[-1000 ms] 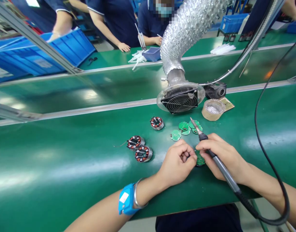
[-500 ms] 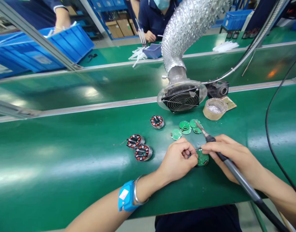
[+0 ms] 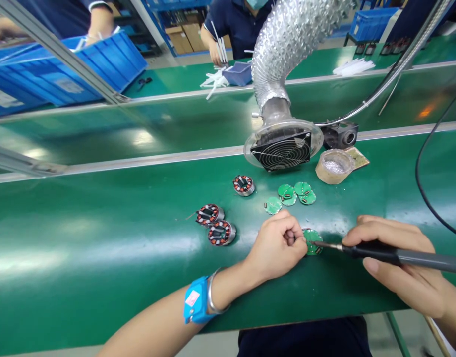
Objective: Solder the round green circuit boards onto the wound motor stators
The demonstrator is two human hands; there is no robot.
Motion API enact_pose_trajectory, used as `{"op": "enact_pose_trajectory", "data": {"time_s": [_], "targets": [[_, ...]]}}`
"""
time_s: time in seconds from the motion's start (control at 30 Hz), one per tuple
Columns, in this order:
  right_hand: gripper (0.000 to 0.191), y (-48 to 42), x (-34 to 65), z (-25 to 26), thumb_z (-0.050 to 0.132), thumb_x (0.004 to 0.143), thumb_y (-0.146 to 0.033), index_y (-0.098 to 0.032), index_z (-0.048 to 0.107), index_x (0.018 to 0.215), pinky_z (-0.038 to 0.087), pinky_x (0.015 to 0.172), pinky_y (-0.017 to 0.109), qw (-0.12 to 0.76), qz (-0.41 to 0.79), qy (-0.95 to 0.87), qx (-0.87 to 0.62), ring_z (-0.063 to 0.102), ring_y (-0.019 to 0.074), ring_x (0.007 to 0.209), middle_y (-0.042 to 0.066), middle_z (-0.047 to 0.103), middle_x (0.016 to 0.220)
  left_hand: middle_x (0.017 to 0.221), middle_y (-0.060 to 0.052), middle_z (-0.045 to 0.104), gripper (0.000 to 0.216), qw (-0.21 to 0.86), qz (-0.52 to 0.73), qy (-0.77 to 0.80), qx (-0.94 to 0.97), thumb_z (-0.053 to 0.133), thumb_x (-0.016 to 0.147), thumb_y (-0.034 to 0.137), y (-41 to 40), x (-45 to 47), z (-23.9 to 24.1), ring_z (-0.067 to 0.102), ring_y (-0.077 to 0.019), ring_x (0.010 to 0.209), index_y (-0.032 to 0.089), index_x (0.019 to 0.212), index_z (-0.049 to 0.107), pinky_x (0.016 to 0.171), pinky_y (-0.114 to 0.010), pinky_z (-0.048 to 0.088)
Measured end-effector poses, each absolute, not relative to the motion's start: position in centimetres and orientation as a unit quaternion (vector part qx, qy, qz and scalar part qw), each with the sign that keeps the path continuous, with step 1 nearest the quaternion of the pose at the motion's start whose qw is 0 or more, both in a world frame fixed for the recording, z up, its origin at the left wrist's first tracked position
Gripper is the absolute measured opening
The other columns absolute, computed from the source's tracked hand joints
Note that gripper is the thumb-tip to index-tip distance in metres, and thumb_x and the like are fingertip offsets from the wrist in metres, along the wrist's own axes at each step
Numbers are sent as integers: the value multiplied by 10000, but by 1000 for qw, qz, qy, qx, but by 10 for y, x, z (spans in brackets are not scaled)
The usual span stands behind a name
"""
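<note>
At the bottom of the frame, the left arm wears a blue wristband beside a metal bangle. Right of centre, the left hand has its grip together, thumb and fingertips meeting at the left edge of a round green circuit board; I cannot tell what, if anything, is pinched between them. At the lower right, the right hand has its grip clamped on a soldering iron, its tip at the face of that board. The board lies on the green surface. Near the centre, two wire-wound rings sit side by side, a third above. To their right lie loose boards, some overlapping, then a tan tub with silvery contents. Beyond are a fan and silver hose. At the upper left stands a blue bin; at the top centre, a co-worker's hand is by white strips.
</note>
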State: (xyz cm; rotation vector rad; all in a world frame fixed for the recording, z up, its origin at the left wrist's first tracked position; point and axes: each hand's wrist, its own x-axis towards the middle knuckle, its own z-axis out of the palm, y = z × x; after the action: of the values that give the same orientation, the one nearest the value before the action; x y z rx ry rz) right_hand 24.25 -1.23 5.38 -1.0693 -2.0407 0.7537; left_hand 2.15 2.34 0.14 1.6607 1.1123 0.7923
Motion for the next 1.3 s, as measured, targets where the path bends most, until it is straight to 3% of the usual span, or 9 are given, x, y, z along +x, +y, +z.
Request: {"op": "enact_pose_trajectory", "data": {"time_s": [0.37, 0.7, 0.8, 0.9, 0.93, 1.03, 1.17, 1.23, 1.3], "targets": [[214, -7, 237, 59, 496, 779, -144, -198, 618, 947, 331, 501, 286, 339, 326, -797, -380, 475, 134, 545, -9, 517, 657, 650, 24, 464, 118, 457, 305, 466, 694, 557, 654, 78, 24, 22, 4, 424, -61, 526, 149, 572, 513, 473, -178, 337], [220, -12, 240, 63, 499, 791, -148, -203, 642, 950, 367, 500, 307, 363, 302, -795, -381, 519, 155, 555, 4, 560, 676, 636, 29, 463, 129, 455, 301, 470, 694, 574, 662, 94, 23, 21, 4, 420, -58, 512, 150, 564, 510, 478, -181, 330], [225, 1, 249, 58, 555, 819, -163, -233, 666, 1001, 444, 581, 332, 428, 201, -771, -425, 591, 189, 666, 27, 647, 803, 637, 28, 467, 131, 454, 300, 473, 693, 577, 663, 96, 23, 21, 4, 419, -57, 512, 150, 563, 512, 481, -182, 334], [240, 29, 266, 36, 636, 828, -215, -253, 681, 1061, 495, 699, 362, 496, 6, -736, -462, 622, 213, 765, 47, 696, 911, 634, 30, 470, 131, 450, 298, 478, 694, 578, 661, 94, 23, 22, 3, 418, -56, 511, 150, 561, 514, 485, -183, 339], [232, 38, 272, 27, 637, 841, -229, -249, 680, 1069, 508, 765, 377, 468, -34, -731, -495, 640, 227, 830, 58, 707, 960, 633, 30, 470, 132, 448, 297, 479, 694, 578, 660, 93, 23, 22, 3, 418, -56, 511, 150, 560, 513, 487, -183, 341], [266, 53, 283, 7, 599, 885, -250, -247, 648, 1146, 532, 794, 379, 361, -25, -747, -558, 670, 238, 891, 56, 714, 1039, 631, 30, 470, 129, 445, 296, 482, 695, 579, 660, 93, 23, 22, 1, 417, -57, 515, 151, 562, 519, 487, -185, 342], [239, 34, 274, 8, 590, 908, -186, -253, 624, 1135, 552, 714, 284, 377, 60, -771, -509, 689, 162, 734, 14, 723, 888, 661, 18, 487, 99, 461, 294, 474, 690, 571, 684, 120, 22, 19, 1, 444, -68, 536, 155, 598, 538, 487, -192, 376], [236, 21, 263, 12, 656, 871, -174, -243, 607, 1091, 562, 781, 301, 355, 144, -828, -409, 698, 183, 854, 38, 729, 977, 721, 10, 509, 30, 489, 287, 456, 686, 578, 692, 144, 21, 16, 1, 478, -74, 556, 157, 671, 560, 500, -201, 423], [253, 13, 251, 13, 688, 846, -152, -233, 587, 1064, 551, 883, 357, 312, 214, -868, -323, 665, 222, 1033, 75, 709, 1103, 806, 2, 513, 113, 515, 279, 433, 686, 611, 671, 158, 19, 14, 2, 511, -81, 592, 162, 775, 565, 516, -210, 467]]}}
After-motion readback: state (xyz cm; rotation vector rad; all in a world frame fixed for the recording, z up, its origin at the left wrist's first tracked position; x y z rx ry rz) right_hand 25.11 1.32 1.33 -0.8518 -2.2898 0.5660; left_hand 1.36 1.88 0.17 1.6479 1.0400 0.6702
